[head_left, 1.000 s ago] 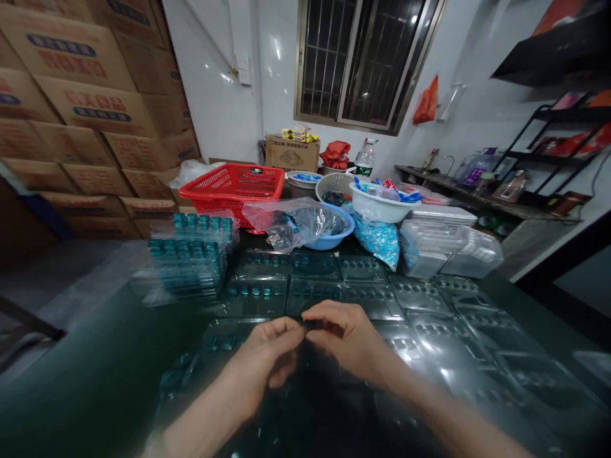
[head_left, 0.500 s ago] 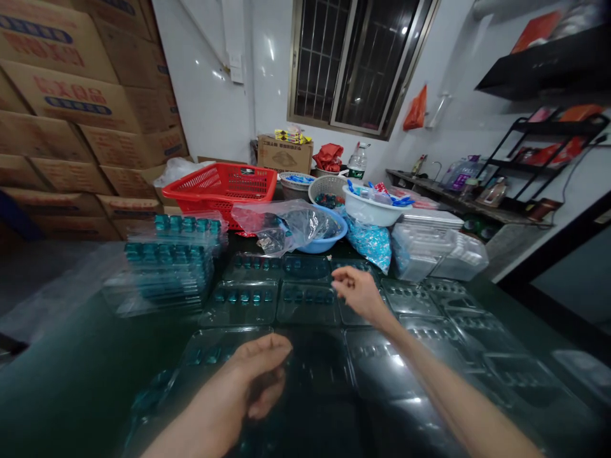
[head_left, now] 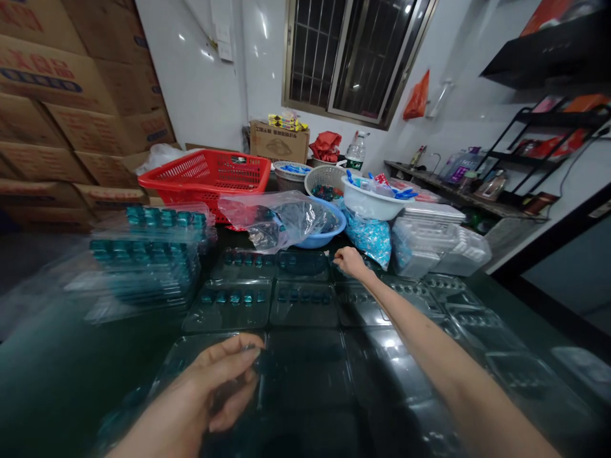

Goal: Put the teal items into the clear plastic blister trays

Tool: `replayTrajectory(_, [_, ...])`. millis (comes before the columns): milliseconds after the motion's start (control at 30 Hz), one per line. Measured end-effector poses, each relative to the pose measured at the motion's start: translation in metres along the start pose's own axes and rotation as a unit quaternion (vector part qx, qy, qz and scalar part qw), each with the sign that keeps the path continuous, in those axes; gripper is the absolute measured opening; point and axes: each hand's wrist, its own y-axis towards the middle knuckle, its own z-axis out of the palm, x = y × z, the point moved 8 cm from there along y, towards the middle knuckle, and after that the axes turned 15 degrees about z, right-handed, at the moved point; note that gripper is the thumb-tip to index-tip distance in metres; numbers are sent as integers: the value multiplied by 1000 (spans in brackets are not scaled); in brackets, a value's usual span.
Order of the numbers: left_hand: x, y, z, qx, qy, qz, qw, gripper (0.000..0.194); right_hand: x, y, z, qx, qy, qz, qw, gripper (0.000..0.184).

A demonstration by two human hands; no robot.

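Note:
Clear plastic trays lie in rows on the dark green table, several with teal pieces in a line of small hollows. My right hand reaches to the far row; its fingers are pinched together low over a tray, and whatever they hold is hidden. Close to me, my left hand hovers above a near tray, its fingers curled towards the thumb. What lies inside that curl cannot be made out. Filled trays of teal pieces stand in a stack to the left.
Behind the trays are a red basket, a blue basin under a clear bag, and a white basin above a bag of blue wrapped pieces. Stacked clear trays stand right. Cartons line the left wall.
My right hand has moved away from me and down onto a far-row tray. My left hand has shifted left and nearer in view. The camera view has shifted slightly.

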Motion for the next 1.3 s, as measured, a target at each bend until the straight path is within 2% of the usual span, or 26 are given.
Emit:
replayTrajectory(233, [-4, 1, -2, -46, -20, 3, 999, 21, -2, 6, 1, 13, -25, 73, 997, 25])
replayTrajectory(433, [-3, 10, 7, 28, -75, 23, 997, 15, 10, -5, -10, 17, 15, 74, 997, 25])
replayTrajectory(533, [-9, 7, 8, 36, -101, 48, 993, 13, 27, -29, -27, 6, 66, 40, 997, 28])
replayTrajectory(633, [-13, 3, 10, 54, -124, 56, 989, 12, 52, -80, -39, 22, 135, -28, 990, 38])
replayTrajectory(700, [-13, 1, 12, 68, -138, 59, 986, 12, 70, -126, -36, 82, 185, -87, 976, 40])
replayTrajectory(733, [-12, 1, 12, 71, -145, 63, 985, 12, 80, -152, -31, 134, 218, -127, 958, 39])
replayTrajectory(767, [-12, 2, 12, 72, -150, 68, 984, 12, 92, -180, -24, 242, 315, -178, 900, 41])
replayTrajectory(800, [-10, 2, 12, 74, -153, 73, 983, 12, 100, -203, -20, 316, 384, -196, 845, 43])
replayTrajectory(867, [-7, 3, 14, 76, -146, 79, 983, 15, 102, -230, -19, 363, 484, -187, 774, 35])
replayTrajectory(900, [-6, 3, 15, 76, -138, 82, 984, 17, 100, -236, -20, 355, 510, -171, 765, 28])
replayTrajectory(1000, [-5, 0, 20, 75, -82, 102, 989, 21, 91, -240, -24, 307, 531, -141, 777, 16])
replayTrajectory(1100, [-9, -6, 27, 83, 1, 125, 989, 17, 88, -242, -29, 293, 535, -138, 780, 16])
replayTrajectory(1200, [-7, -10, 37, 96, 55, 107, 988, 17, 86, -247, -31, 295, 538, -140, 777, 17])
replayTrajectory(1300, [-6, -10, 40, 65, 70, 114, 989, 19, 85, -252, -33, 283, 534, -146, 783, 16])
